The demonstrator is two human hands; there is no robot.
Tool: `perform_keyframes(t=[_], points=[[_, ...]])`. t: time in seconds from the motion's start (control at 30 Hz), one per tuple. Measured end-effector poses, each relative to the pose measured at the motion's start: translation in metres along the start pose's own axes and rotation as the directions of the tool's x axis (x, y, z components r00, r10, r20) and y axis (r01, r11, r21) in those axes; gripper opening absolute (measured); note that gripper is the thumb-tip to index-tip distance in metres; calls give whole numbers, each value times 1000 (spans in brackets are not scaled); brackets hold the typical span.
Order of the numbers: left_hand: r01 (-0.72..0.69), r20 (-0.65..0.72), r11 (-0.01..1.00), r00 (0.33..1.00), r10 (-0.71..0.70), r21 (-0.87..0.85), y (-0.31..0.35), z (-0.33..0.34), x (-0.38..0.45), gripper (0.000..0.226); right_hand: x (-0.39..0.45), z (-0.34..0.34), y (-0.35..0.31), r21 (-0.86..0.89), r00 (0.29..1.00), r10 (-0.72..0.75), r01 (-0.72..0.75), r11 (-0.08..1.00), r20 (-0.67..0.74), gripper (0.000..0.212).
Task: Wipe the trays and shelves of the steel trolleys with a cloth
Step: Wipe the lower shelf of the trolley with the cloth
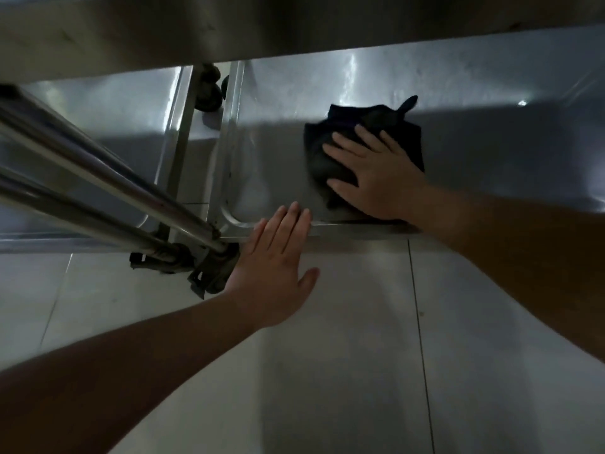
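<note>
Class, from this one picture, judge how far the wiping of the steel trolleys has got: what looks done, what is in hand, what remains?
Done: cannot be judged; the steel shows only glare. In hand: the right hand presses the dark cloth flat on the bottom shelf, while the left hand rests on its front rim. Left: likely the neighbouring trolley's shelf and the upper tray, though their state is unclear.

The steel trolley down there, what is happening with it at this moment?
A person is wiping the lowest shelf of a steel trolley. The right hand presses flat on a dark cloth near the shelf's front left corner. The left hand, fingers straight, rests on the front rim beside the corner post. A second trolley stands close on the left, its castors visible in the gap between them.
</note>
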State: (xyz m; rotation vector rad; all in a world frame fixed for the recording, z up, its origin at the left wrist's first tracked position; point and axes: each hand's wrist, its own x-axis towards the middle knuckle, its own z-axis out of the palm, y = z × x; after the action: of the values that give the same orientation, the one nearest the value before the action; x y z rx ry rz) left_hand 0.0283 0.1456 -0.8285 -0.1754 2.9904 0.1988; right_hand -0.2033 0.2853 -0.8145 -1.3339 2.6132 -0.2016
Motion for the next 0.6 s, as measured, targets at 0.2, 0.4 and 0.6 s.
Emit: perform_keyframes(t=[0.2, 0.4, 0.6], points=[[76, -44, 996, 996, -75, 35, -23, -5, -11, 85, -46, -16, 67, -46, 997, -33, 36, 998, 65, 73], [96, -43, 995, 994, -95, 22, -31, 2, -14, 89, 23, -23, 46, 44, 921, 391, -390, 920, 1, 76], [82, -24, 996, 996, -81, 21, -36, 6, -15, 101, 96, -22, -23, 105, 902, 426, -432, 896, 71, 75]])
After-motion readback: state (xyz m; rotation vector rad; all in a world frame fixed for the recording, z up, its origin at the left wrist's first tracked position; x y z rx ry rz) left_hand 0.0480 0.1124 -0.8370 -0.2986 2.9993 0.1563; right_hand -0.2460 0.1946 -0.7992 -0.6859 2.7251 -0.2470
